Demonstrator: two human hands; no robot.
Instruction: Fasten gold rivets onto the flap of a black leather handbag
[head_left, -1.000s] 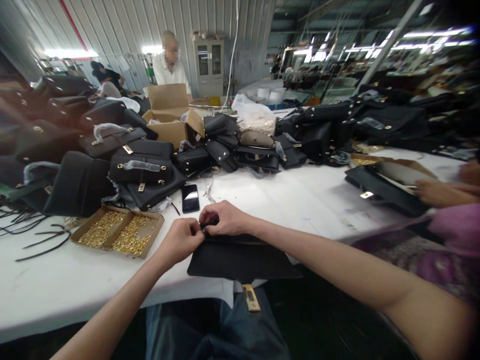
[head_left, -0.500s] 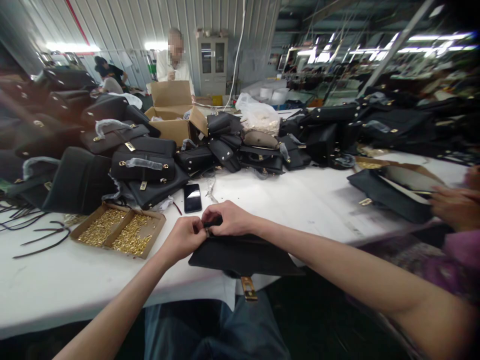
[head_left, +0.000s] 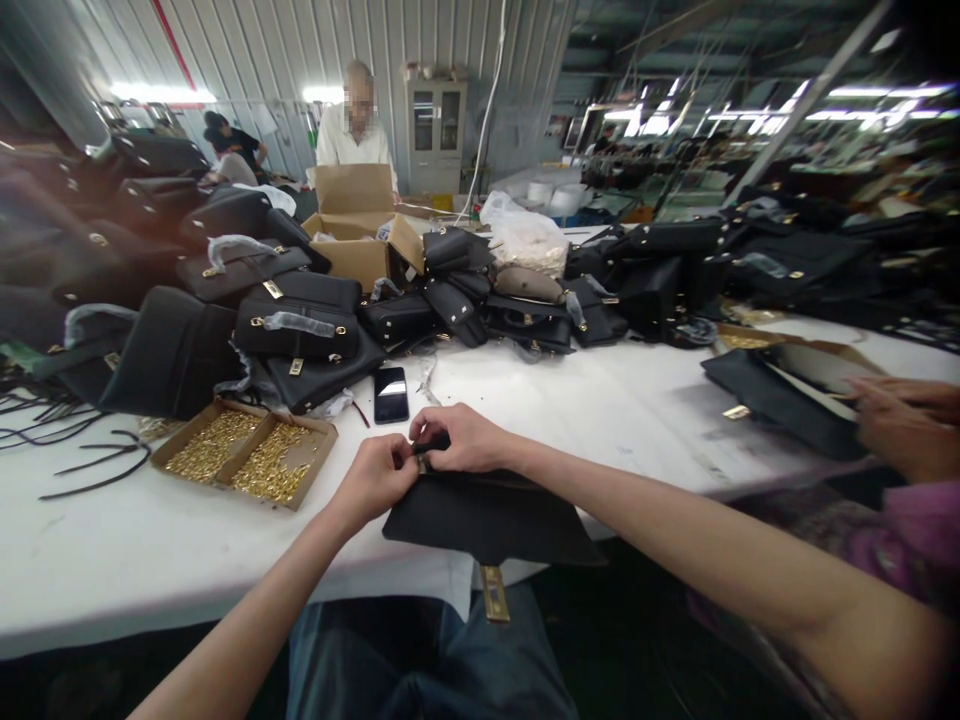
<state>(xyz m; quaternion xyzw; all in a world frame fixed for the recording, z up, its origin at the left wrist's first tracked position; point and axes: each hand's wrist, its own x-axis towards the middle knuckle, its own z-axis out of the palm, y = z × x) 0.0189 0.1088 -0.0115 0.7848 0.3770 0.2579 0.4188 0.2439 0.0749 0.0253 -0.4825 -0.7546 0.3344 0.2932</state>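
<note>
Both hands are meeting at the top edge of a flat black bag piece [head_left: 487, 515] that is lying at the near edge of the white surface [head_left: 600, 400], its lower part hanging over the edge with a gold strap end [head_left: 495, 592] dangling below. The left hand [head_left: 373, 478] is curling closed, its fingertips pinching the piece's upper corner. The right hand [head_left: 457, 438] is closing on a small dark fitting at the same spot, just touching the left. A phone [head_left: 391, 393] is lying just beyond the hands. A cardboard tray [head_left: 247, 455] of gold parts is sitting to the left, near a pile of black bags [head_left: 292, 330]. Another person's hand [head_left: 896, 425] is resting on a bag at the far right.
</note>
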